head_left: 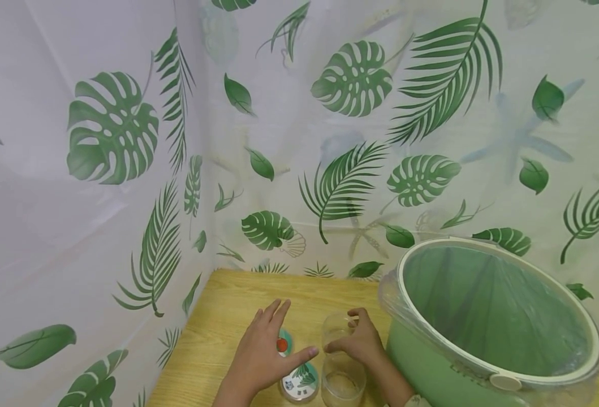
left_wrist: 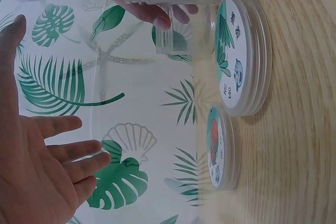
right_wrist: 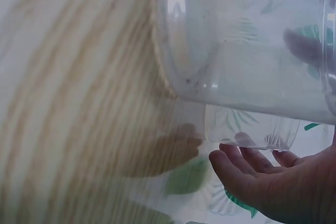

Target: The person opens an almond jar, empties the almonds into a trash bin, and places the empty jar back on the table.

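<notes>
Two clear plastic jars stand on the tabletop, one behind the other. My right hand (head_left: 362, 342) curves round the smaller far jar (head_left: 332, 323), thumb on its near side and fingers on its right. The larger near jar (head_left: 343, 389) stands open-topped in front of that hand. My left hand (head_left: 262, 351) hovers with its fingers extended over two round lids, holding nothing. The larger lid (left_wrist: 236, 59) has a white label with green leaves; the smaller lid (left_wrist: 220, 148) shows a red picture. In the head view the left hand partly covers both lids.
A large green bin (head_left: 431, 356) with a clear plastic liner stands right beside my right forearm. The yellow wood-grain table (head_left: 212, 316) meets leaf-printed sheeting (head_left: 279, 186) at the back and left.
</notes>
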